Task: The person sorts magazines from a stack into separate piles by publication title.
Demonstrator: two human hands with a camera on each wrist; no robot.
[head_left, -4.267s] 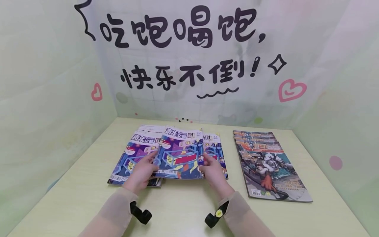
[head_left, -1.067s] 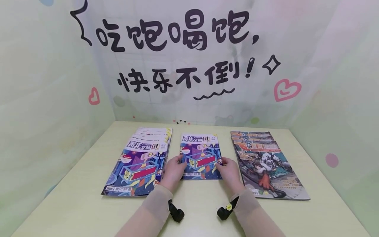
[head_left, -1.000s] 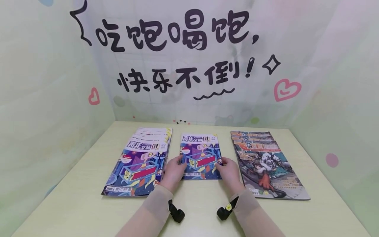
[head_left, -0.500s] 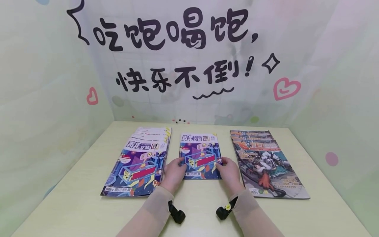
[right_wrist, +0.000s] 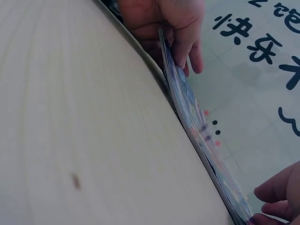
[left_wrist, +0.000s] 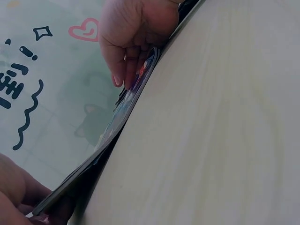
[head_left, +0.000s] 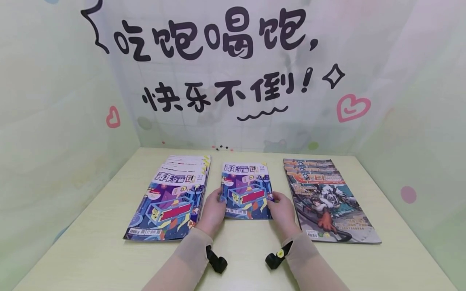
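In the middle of the table lies a small stack of magazines with a purple-blue cover and white title band. My left hand pinches its left edge; in the right wrist view the left thumb lies over the cover and the edge sits in the grip. That side is tipped up, with a dark gap beneath in the left wrist view. At the right edge, my right hand touches the stack. Its fingers reach down over the cover side, and the magazine edge curls up against the hand.
A fanned pile of matching purple magazines lies to the left, close to my left forearm. On the right, a pile of grey fantasy-cover magazines lies beside my right hand. Printed cloth walls enclose the pale table.
Earlier, both hands carried a magazine from the left over the middle one; now it lies on it, squared up. Lately the left fingers slid slightly up the left edge, and the right thumb eased outward.
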